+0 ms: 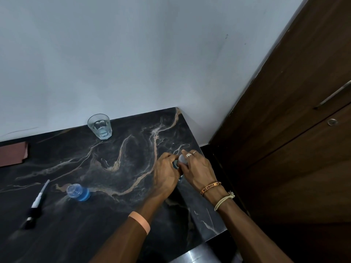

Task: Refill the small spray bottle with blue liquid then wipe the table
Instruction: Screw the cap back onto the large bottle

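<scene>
Standing open on the table (pixel 123 149), well left of the hands, the small spray bottle (pixel 78 192) is seen part-filled with blue. A white-topped bottle (pixel 182 159) is gripped by the curled fingers of the left hand (pixel 165 173) and the right hand (pixel 197 168). Recapping and wiping seemingly remain.

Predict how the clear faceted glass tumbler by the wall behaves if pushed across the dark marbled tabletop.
The clear faceted glass tumbler stands upright and squat, so it would probably slide, not tip. The dark marbled tabletop looks polished, so it may glide. Clear liquid seems inside; a sharp push could slosh it.
</scene>
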`<state>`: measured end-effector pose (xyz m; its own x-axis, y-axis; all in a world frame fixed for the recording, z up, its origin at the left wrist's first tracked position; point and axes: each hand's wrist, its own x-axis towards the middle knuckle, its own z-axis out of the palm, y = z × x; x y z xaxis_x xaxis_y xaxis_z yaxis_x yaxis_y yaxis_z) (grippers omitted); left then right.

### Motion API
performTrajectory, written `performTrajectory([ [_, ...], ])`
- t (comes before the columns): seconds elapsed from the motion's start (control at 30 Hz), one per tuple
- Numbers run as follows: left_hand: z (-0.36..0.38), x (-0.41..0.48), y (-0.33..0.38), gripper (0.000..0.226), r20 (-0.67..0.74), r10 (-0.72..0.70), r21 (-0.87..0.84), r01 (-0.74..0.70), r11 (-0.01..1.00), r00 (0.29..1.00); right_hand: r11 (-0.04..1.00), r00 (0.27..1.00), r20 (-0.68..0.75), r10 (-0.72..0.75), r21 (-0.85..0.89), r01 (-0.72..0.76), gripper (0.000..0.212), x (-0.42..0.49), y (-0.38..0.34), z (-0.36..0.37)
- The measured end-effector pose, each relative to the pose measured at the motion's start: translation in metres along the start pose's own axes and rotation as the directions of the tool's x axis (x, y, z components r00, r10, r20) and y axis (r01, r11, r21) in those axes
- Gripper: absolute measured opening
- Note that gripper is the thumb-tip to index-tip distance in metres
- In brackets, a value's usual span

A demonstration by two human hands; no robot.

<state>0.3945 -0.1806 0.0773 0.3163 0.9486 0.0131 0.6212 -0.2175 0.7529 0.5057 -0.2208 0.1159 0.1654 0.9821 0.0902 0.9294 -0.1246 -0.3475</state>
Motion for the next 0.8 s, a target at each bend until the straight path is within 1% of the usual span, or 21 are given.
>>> performTrajectory([
  [0.1,0.001,0.001,-0.002,0.032,0.006,-0.052,-0.015,0.052,0.999,0.999,0.998,0.999,0.014,0.032,0.058,-0.033,0.046,0.0,0.002,0.001],
  [0.17,0.001,0.0,-0.005,0.034,0.019,-0.058,-0.017,0.058,0.998,0.998,0.998,1.0,0.019,0.016,0.066,-0.017,0.045,-0.002,0.002,0.002],
  [0.23,0.001,-0.001,-0.008,0.037,0.025,-0.048,-0.013,0.048,0.999,0.999,0.998,0.999,0.027,0.039,0.039,-0.04,0.046,-0.001,0.001,0.002],
  [0.3,0.0,-0.002,-0.009,0.035,0.018,-0.036,-0.025,0.036,0.999,0.999,0.997,0.997,0.037,0.074,0.032,-0.075,0.053,0.002,0.001,0.002],
  [0.37,0.0,-0.003,-0.009,0.031,0.012,-0.023,-0.028,0.023,0.999,1.0,0.995,0.996,0.06,0.068,0.075,-0.072,0.058,0.003,0.0,0.001],
  [0.43,0.0,-0.004,-0.009,0.033,0.007,-0.015,-0.038,0.015,0.999,1.0,0.993,0.997,0.066,0.038,0.106,-0.045,0.052,0.002,-0.002,0.001],
  [0.5,0.001,-0.006,-0.009,0.035,0.007,-0.014,-0.048,0.015,0.999,1.0,0.997,0.998,0.052,0.033,0.07,-0.037,0.042,0.0,-0.002,0.0],
  [0.53,0.001,-0.006,-0.009,0.034,0.004,-0.01,-0.048,0.01,0.999,1.0,0.997,0.998,0.046,0.043,0.06,-0.046,0.041,0.001,-0.003,-0.001],
  [0.63,0.002,-0.007,-0.01,0.028,-0.033,0.006,-0.066,-0.008,0.998,0.999,0.992,0.996,0.057,0.066,0.102,-0.072,0.05,0.002,-0.005,-0.003],
  [0.67,0.003,-0.007,-0.01,0.027,-0.045,0.008,-0.072,-0.011,0.997,0.999,0.991,0.997,0.057,0.053,0.121,-0.06,0.049,0.001,-0.006,-0.003],
  [0.77,0.004,-0.006,-0.009,0.031,-0.019,-0.041,-0.062,0.039,0.997,0.999,0.998,0.999,0.037,-0.01,0.061,0.008,0.03,-0.001,-0.008,-0.004],
  [0.8,0.005,-0.006,-0.009,0.032,-0.013,-0.049,-0.054,0.048,0.997,0.999,0.999,0.999,0.034,0.001,0.051,-0.003,0.03,-0.001,-0.007,-0.005],
])
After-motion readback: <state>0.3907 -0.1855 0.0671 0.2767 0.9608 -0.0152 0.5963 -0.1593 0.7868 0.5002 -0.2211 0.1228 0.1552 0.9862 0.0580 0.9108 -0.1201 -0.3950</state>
